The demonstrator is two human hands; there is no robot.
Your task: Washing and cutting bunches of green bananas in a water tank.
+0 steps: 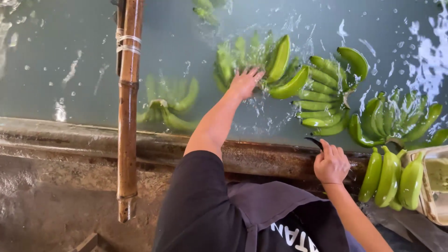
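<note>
My left hand (244, 83) reaches out over the water, fingers spread, resting on a floating bunch of green bananas (261, 63). My right hand (331, 164) is closed around a small dark curved knife (314, 142) at the tank's concrete rim (261, 156). To the right of the touched bunch floats another bunch (326, 95), and a third bunch (396, 119) lies further right. A cut cluster of green bananas (392, 177) rests on the rim beside my right hand.
A bamboo pole (128, 107) lies across the rim at the left. One submerged bunch (170, 105) drifts near it, another (205, 10) at the far edge. A pale tray (436, 184) sits at the right. The tank holds murky, splashing water (60, 56).
</note>
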